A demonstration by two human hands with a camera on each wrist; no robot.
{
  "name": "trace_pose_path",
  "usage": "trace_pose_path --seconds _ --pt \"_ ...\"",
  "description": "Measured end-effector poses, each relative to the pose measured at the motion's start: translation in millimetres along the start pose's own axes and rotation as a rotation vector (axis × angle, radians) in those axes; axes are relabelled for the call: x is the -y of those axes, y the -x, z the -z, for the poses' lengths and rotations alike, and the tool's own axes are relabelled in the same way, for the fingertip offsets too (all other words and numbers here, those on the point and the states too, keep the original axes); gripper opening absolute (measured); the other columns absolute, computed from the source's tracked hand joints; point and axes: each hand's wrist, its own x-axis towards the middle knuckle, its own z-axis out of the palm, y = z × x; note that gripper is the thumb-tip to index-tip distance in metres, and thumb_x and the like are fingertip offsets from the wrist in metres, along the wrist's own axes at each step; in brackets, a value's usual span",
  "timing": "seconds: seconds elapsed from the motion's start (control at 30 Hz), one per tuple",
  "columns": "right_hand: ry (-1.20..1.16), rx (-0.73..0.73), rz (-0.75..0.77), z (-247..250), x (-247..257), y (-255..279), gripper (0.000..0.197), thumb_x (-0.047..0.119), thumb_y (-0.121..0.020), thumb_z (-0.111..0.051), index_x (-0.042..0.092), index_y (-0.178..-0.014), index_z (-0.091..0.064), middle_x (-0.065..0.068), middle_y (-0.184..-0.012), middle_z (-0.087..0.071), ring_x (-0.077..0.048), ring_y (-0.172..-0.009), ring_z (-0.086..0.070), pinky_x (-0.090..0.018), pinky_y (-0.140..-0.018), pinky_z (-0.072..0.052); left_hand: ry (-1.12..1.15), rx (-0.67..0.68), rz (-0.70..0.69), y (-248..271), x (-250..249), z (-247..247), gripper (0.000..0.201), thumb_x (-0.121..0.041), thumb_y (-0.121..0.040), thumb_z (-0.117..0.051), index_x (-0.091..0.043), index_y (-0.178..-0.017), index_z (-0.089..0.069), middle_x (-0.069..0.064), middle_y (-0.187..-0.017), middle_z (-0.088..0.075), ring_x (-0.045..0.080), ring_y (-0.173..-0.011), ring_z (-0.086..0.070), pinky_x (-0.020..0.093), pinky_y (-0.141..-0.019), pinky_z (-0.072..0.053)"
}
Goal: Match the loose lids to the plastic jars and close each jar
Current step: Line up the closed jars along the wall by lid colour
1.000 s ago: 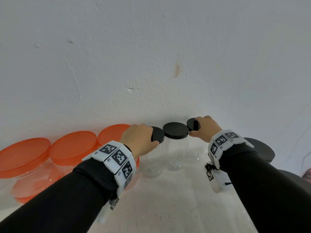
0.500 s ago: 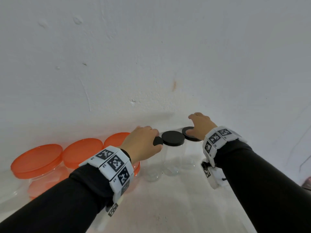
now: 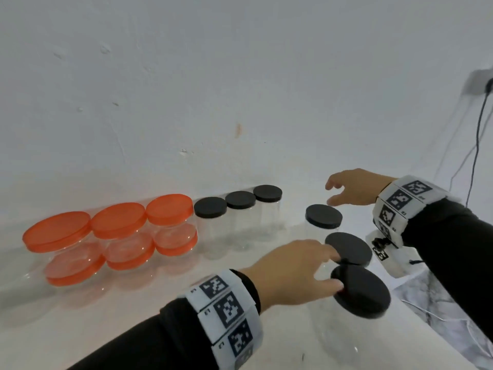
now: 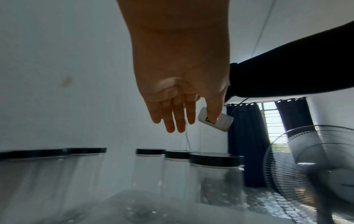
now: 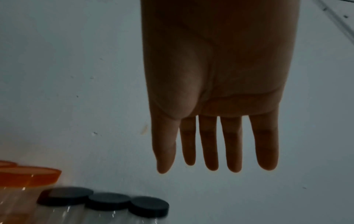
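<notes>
**Both hands spread above the black-lidded jars**

The left hand (image 3: 290, 271) reaches over the three nearer clear jars, fingers extended and slightly apart, holding nothing; its fingertips (image 3: 332, 253) lie over the edge of the middle black lid (image 3: 349, 248), and the thumb is at the rim of the nearest black lid (image 3: 360, 291). Whether they touch cannot be told. The left wrist view shows those fingers well above the lids. The right hand (image 3: 352, 186) hovers beyond the farthest of these jars' lid (image 3: 323, 216), fingers straight and spread, empty.

Against the white wall (image 3: 240, 76) stands a row: three wide jars with orange lids (image 3: 117, 218), then three narrow jars with black lids (image 3: 240, 200), all capped. A dark cable (image 3: 477, 134) hangs down the wall at right. A standing fan (image 4: 314, 166) and dark curtains (image 4: 243, 136) by a window appear in the left wrist view.
</notes>
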Motion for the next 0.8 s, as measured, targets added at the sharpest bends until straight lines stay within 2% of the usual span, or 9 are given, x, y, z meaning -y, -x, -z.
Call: trace_pose_path --seconds 0.13,0.27,0.37,0.43,0.47,0.53,0.6,0.7,0.8 --pt "0.028 0.15 -0.025 -19 -27 27 0.049 0.044 -0.092 -0.06 0.023 -0.134 -0.049 0.003 -0.137 -0.048 -0.017 -0.124 -0.046 -0.032 -0.104 -0.035 -0.001 0.049 -0.033 0 -35 -34 0.057 -0.043 -0.093 -0.055 -0.019 -0.141 -0.038 0.001 -0.141 -0.041 0.019 -0.126 -0.039 0.037 -0.103 -0.039" --pt "-0.027 0.273 -0.018 -42 -40 40 0.064 0.055 -0.086 -0.062 0.033 -0.142 -0.038 0.005 -0.143 -0.044 -0.015 -0.128 -0.044 -0.036 -0.109 -0.033 -0.015 0.076 0.081 -8 -41 -56 0.065 -0.048 -0.092 -0.054 -0.017 -0.144 -0.031 0.001 -0.15 -0.022 0.022 -0.136 -0.022 0.04 -0.11 -0.033" --pt "-0.031 0.304 0.018 -59 -41 41 0.073 0.063 -0.083 -0.061 0.038 -0.146 -0.031 0.006 -0.147 -0.04 -0.016 -0.131 -0.042 -0.039 -0.11 -0.033 0.025 0.045 0.142 -12 -38 -68 0.059 -0.047 -0.09 -0.057 -0.019 -0.137 -0.035 0.002 -0.149 -0.015 0.026 -0.135 -0.02 0.041 -0.109 -0.032" --pt "-0.061 0.297 0.038 -67 -39 39 0.076 0.065 -0.082 -0.06 0.038 -0.146 -0.03 0.005 -0.143 -0.044 -0.016 -0.122 -0.048 -0.036 -0.101 -0.042 0.062 0.006 0.152 -14 -33 -73 0.051 -0.044 -0.089 -0.059 -0.022 -0.13 -0.037 0.003 -0.147 -0.017 0.027 -0.132 -0.023 0.04 -0.108 -0.034" --pt "-0.084 0.296 0.038 -69 -38 38 0.076 0.065 -0.081 -0.061 0.038 -0.146 -0.03 0.006 -0.139 -0.045 -0.015 -0.115 -0.05 -0.031 -0.089 -0.046 0.093 -0.013 0.144 -14 -30 -74 0.048 -0.041 -0.09 -0.059 -0.022 -0.128 -0.038 0.003 -0.143 -0.023 0.026 -0.13 -0.027 0.039 -0.106 -0.035" --pt "-0.117 0.293 0.029 -72 -36 37 0.074 0.064 -0.081 -0.061 0.038 -0.143 -0.03 0.006 -0.131 -0.045 -0.014 -0.104 -0.05 -0.023 -0.066 -0.042 0.159 -0.046 0.118 -14 -24 -75 0.043 -0.037 -0.089 -0.061 -0.022 -0.124 -0.04 0.002 -0.134 -0.032 0.021 -0.123 -0.035 0.033 -0.103 -0.038" --pt "-0.136 0.262 0.018 -74 -34 34 0.071 0.063 -0.081 -0.062 0.034 -0.139 -0.033 0.003 -0.121 -0.047 -0.015 -0.1 -0.053 -0.023 -0.064 -0.042 0.207 -0.073 0.106 -12 -15 -73 0.043 -0.037 -0.087 -0.065 -0.025 -0.122 -0.042 -0.001 -0.13 -0.034 0.017 -0.116 -0.041 0.025 -0.098 -0.039" --pt "-0.161 0.215 0.016 -78 -25 29 0.065 0.056 -0.08 -0.067 0.028 -0.131 -0.038 0.002 -0.107 -0.047 -0.017 -0.093 -0.057 -0.026 -0.068 -0.049 0.253 -0.084 0.125 -6 1 -65 0.043 -0.04 -0.084 -0.067 -0.03 -0.119 -0.043 -0.006 -0.124 -0.035 0.013 -0.107 -0.045 0.007 -0.083 -0.034" --pt "-0.166 0.159 0.054 -80 -13 23 0.06 0.049 -0.075 -0.073 0.029 -0.124 -0.043 0.004 -0.104 -0.043 -0.012 -0.084 -0.054 -0.027 -0.068 -0.048 0.246 -0.062 0.156 8 26 -48 0.04 -0.044 -0.081 -0.069 -0.035 -0.113 -0.045 -0.011 -0.12 -0.037 0.008 -0.106 -0.045 0.007 -0.081 -0.033"
